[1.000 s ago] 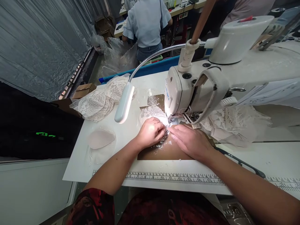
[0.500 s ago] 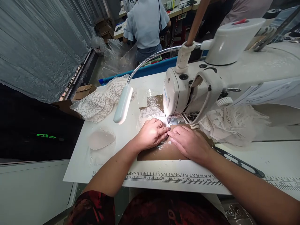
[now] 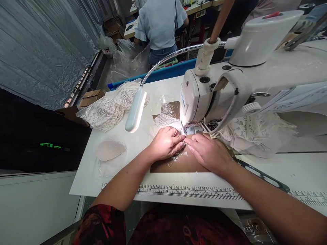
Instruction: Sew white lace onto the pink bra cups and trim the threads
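Note:
My left hand (image 3: 168, 143) is closed, thumb and forefinger pinched on the edge of a white lace piece (image 3: 166, 119) just in front of the needle area of a white sewing machine (image 3: 195, 98). Most of this lace is hidden under the hand and the machine head. My right hand (image 3: 211, 151) has its fingers bent and pressed together, their tips meeting the left fingertips at the same edge. What exactly the right fingertips pinch is too small to see. Both hands rest over a brown sheet (image 3: 184, 166) on the white table (image 3: 138, 149).
Stacked lace pieces (image 3: 104, 112) lie at the left, near a lamp (image 3: 135, 110) on a bendy neck. A pale oval pad (image 3: 110, 150) sits at front left. More lace (image 3: 255, 132) is heaped right of the machine. A ruler strip (image 3: 189, 193) runs along the front edge. A person (image 3: 160, 27) sits beyond.
The camera view has shifted slightly. Both hands keep nearly the same pose at the needle, and a little less of the lace shows beyond my left hand.

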### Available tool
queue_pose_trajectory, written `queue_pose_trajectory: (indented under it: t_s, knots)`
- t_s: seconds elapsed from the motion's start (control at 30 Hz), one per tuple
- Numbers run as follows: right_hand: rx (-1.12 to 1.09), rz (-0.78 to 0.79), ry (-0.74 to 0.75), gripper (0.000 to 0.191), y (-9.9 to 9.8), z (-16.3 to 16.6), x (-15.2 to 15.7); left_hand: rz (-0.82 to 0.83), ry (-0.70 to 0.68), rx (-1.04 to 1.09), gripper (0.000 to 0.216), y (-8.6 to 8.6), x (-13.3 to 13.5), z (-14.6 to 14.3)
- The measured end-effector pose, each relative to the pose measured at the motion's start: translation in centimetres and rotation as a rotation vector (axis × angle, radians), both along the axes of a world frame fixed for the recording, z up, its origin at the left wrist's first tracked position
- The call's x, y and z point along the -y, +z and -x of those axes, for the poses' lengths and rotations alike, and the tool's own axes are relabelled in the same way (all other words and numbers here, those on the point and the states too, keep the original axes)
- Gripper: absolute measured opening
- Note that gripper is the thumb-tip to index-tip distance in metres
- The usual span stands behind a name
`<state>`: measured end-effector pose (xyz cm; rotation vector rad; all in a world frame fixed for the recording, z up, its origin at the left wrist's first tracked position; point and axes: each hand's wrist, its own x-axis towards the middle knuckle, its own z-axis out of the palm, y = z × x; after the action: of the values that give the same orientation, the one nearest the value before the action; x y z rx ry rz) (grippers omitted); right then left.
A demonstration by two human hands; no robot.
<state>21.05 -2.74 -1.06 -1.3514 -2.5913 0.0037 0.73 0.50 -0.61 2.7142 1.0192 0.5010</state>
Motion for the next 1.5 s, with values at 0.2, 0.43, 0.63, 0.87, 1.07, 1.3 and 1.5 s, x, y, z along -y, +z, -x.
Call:
queue_pose_trajectory:
  t_s: [0.2, 0.43, 0.63, 0.87, 1.07, 1.3, 1.5]
  knots:
    - [-0.141, 0.021, 0.036, 0.033, -0.1, -0.4, 0.2, 0.049, -0.047, 0.167, 0.027, 0.4, -0.2, 1.0]
    - [-0.161, -0.022, 0.215, 0.029, -0.2, -0.8, 0.3, 0.054, -0.105, 0.153, 0.023, 0.4, -0.2, 1.2]
    - [-0.229, 0.010, 0.167, 0.029, -0.4, -0.9, 0.3, 0.057, -0.186, 0.074, 0.025, 0.3, -0.3, 1.2]
    - [-0.230, 0.019, 0.088, 0.030, -0.3, -0.5, 0.3, 0.044, -0.186, 0.017, 0.027, 0.3, -0.2, 1.1]
    - [-0.146, -0.005, 0.103, 0.028, -0.4, -0.2, 0.3, 0.052, -0.180, 0.040, 0.029, 0.3, -0.2, 0.9]
    - [-0.106, -0.042, 0.090, 0.027, -0.4, -0.2, 0.4, -0.009, -0.090, -0.026, 0.031, -0.1, -0.2, 0.1]
    - [-0.038, -0.087, 0.042, 0.029, -0.4, 0.0, 0.3, -0.048, -0.045, -0.045, 0.034, -0.2, -0.1, -0.2]
